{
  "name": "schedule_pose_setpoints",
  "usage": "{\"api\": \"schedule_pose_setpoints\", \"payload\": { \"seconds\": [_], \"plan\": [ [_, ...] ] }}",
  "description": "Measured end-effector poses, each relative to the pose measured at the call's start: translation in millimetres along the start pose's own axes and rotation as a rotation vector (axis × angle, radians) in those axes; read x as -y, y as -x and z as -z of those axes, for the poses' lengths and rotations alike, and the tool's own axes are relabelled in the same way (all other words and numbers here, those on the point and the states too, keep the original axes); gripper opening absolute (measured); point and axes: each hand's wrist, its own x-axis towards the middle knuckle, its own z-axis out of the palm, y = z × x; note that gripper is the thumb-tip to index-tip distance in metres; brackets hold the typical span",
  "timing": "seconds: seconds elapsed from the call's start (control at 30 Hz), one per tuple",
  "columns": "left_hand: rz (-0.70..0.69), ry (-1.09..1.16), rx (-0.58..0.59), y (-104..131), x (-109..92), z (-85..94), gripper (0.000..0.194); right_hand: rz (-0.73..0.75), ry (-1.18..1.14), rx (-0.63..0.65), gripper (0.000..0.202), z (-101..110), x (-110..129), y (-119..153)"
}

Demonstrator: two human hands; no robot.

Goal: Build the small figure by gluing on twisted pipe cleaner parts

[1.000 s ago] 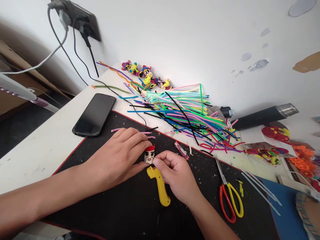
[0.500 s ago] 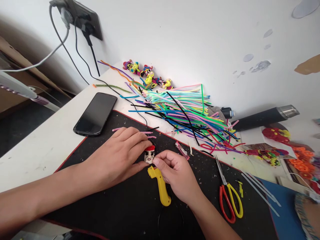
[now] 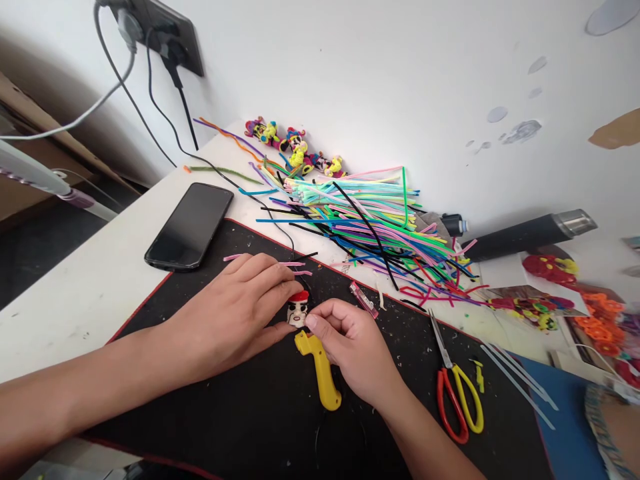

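Between my hands is a small doll head [image 3: 297, 312] with a white face, dark brows and a red top, its face turned up toward me. My left hand [image 3: 245, 303] grips it from the left, fingers over the top and thumb at the lower edge. With thumb and fingertips pinched together, my right hand [image 3: 350, 337] touches its lower right edge; anything tiny in that pinch is hidden. Just below the head lies a yellow glue gun [image 3: 323, 377] on the black mat [image 3: 240, 420], its handle close to my right palm.
Red and yellow scissors [image 3: 453, 387] lie right of my right hand, with clear glue sticks [image 3: 520, 373] beyond. A phone [image 3: 190, 227] rests at the left. Behind are a heap of pipe cleaners [image 3: 365, 220], several finished figures [image 3: 295, 147] and a dark flask [image 3: 535, 235]. A cable [image 3: 240, 190] crosses the table.
The view has shifted very slightly. Both hands keep their hold at the doll head, with almost no visible movement.
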Motion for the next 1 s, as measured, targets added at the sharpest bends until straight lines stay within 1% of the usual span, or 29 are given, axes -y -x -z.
{"api": "schedule_pose_setpoints", "payload": {
  "seconds": [0.47,1.0],
  "plan": [
    [0.009,0.010,0.019,1.1,-1.3,-0.1,0.033,0.000,0.025,-0.008,0.034,-0.1,-2.5,0.4],
    [0.013,0.048,0.011,0.7,-0.8,0.1,0.033,-0.003,0.026,-0.005,0.033,0.0,-1.0,3.5]
  ]
}}
